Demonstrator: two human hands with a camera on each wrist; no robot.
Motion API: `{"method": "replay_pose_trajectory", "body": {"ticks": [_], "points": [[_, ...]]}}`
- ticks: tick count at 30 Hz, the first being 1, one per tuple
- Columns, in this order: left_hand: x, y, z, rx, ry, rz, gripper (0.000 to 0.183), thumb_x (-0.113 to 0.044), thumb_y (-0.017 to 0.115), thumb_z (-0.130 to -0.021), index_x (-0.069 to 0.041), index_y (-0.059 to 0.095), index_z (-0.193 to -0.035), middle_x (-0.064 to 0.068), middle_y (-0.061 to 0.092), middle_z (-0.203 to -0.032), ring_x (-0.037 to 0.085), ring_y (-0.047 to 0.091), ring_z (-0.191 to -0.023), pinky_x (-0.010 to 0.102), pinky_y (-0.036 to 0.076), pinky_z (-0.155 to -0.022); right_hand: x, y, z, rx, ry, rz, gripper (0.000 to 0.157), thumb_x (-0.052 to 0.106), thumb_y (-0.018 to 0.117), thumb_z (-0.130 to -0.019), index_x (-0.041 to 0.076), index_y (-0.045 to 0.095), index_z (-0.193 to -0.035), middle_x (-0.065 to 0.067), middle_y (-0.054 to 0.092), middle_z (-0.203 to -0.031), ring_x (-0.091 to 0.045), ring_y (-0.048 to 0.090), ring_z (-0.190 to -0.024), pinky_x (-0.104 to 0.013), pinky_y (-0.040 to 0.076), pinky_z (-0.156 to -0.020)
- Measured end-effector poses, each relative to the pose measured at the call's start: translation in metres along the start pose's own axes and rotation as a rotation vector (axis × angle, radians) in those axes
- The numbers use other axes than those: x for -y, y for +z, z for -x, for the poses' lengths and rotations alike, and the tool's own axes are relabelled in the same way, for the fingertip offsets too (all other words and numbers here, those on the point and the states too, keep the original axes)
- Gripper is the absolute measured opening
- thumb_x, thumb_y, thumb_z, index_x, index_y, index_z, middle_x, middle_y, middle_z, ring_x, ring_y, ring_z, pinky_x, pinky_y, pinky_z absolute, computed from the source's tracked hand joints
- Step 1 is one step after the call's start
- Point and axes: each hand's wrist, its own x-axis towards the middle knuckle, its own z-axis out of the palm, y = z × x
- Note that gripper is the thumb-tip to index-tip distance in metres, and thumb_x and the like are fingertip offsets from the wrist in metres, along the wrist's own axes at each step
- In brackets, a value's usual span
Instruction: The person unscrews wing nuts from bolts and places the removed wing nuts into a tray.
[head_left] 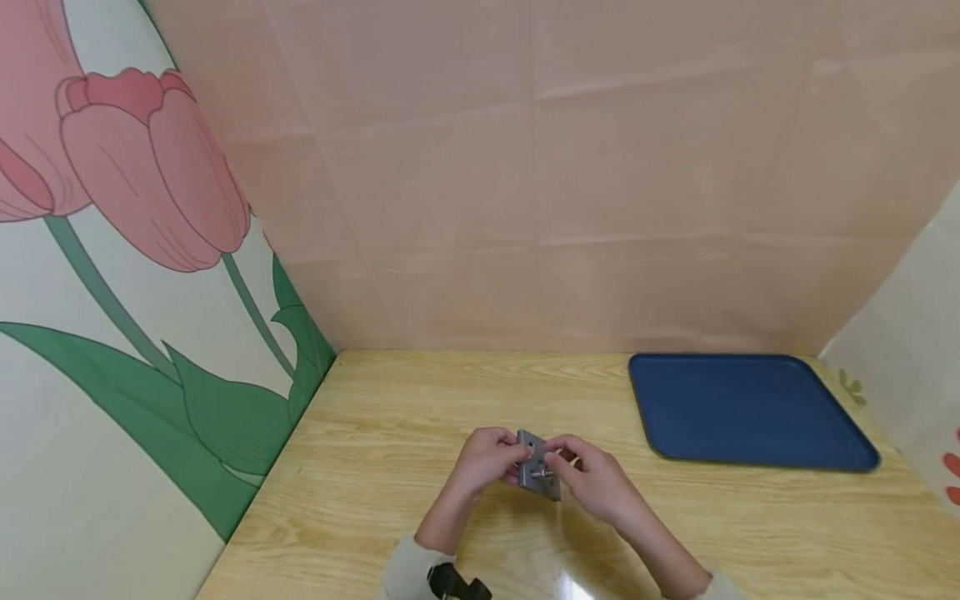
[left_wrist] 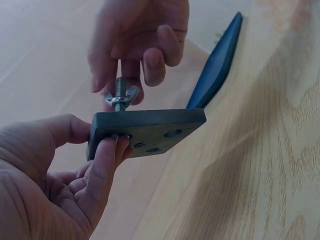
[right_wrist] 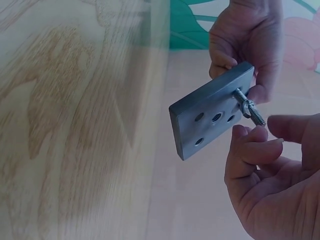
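My left hand (head_left: 489, 458) pinches one end of a dark grey metal plate (right_wrist: 207, 112), its thumb and fingers on opposite faces. The thick rectangular plate has several round holes and is held tilted. A threaded bolt (left_wrist: 120, 86) sticks out of one face near the held end. A silvery wing nut (left_wrist: 121, 97) sits partway along the bolt, its wings spread and in plain sight. My right hand (head_left: 597, 483) is beside the bolt's free end. Its thumb (right_wrist: 290, 127) and bent fingers stand apart around the bolt tip, off the wing nut.
A blue tray (head_left: 750, 412) lies at the back right of the light wooden table (head_left: 375, 467). A pinkish-brown sheet (head_left: 525, 183) covers the back wall. Tulip-printed covering (head_left: 150, 183) stands on the left, and a pale panel (head_left: 915, 333) is on the right.
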Motion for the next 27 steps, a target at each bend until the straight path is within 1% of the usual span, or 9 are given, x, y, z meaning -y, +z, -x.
{"method": "replay_pose_trajectory", "body": {"ticks": [3, 9, 16, 23, 27], "points": [[-0.0007, 0.0000, 0.0003, 0.002, 0.000, 0.000, 0.017, -0.013, 0.077, -0.084, 0.001, 0.069, -0.088, 0.008, 0.071, -0.075, 0.016, 0.066, -0.060, 0.038, 0.062, -0.057, 0.0001, -0.0002, -0.0003, -0.020, 0.011, 0.014, 0.016, 0.025, 0.062, -0.102, 0.016, 0.070, -0.111, 0.002, 0.064, -0.091, -0.015, 0.051, -0.073, -0.027, 0.043, -0.059], [-0.0013, 0.0001, 0.0009, 0.007, -0.001, -0.001, 0.016, -0.013, 0.077, -0.084, 0.001, 0.069, -0.088, 0.008, 0.071, -0.075, 0.016, 0.067, -0.060, 0.035, 0.061, -0.056, -0.0003, 0.0002, -0.0011, -0.019, 0.014, 0.011, 0.012, 0.020, 0.063, -0.101, 0.015, 0.072, -0.107, 0.003, 0.065, -0.091, -0.015, 0.051, -0.074, -0.027, 0.043, -0.059], [-0.0009, 0.0000, -0.0006, 0.007, -0.009, 0.005, 0.017, -0.013, 0.077, -0.084, 0.002, 0.069, -0.089, 0.008, 0.071, -0.076, 0.016, 0.066, -0.060, 0.032, 0.060, -0.054, -0.0010, 0.0001, -0.0023, 0.001, -0.002, 0.030, 0.011, 0.023, 0.065, -0.099, 0.015, 0.072, -0.103, 0.005, 0.066, -0.091, -0.013, 0.054, -0.080, -0.027, 0.045, -0.068], [-0.0008, -0.0002, -0.0014, 0.007, -0.022, 0.003, 0.017, -0.012, 0.076, -0.084, 0.002, 0.068, -0.089, 0.008, 0.070, -0.076, 0.016, 0.066, -0.060, 0.032, 0.060, -0.055, -0.0016, -0.0022, -0.0015, 0.059, 0.015, 0.031, 0.018, 0.028, 0.066, -0.099, 0.013, 0.074, -0.106, 0.003, 0.068, -0.092, -0.015, 0.053, -0.078, -0.029, 0.045, -0.060], [-0.0003, -0.0001, -0.0022, 0.004, -0.031, 0.002, 0.016, -0.012, 0.076, -0.084, 0.001, 0.068, -0.088, 0.009, 0.071, -0.076, 0.015, 0.066, -0.060, 0.032, 0.060, -0.055, -0.0043, -0.0030, -0.0020, 0.086, 0.000, 0.039, 0.020, 0.029, 0.068, -0.097, 0.012, 0.075, -0.106, 0.002, 0.068, -0.093, -0.017, 0.053, -0.078, -0.028, 0.045, -0.060]]}}
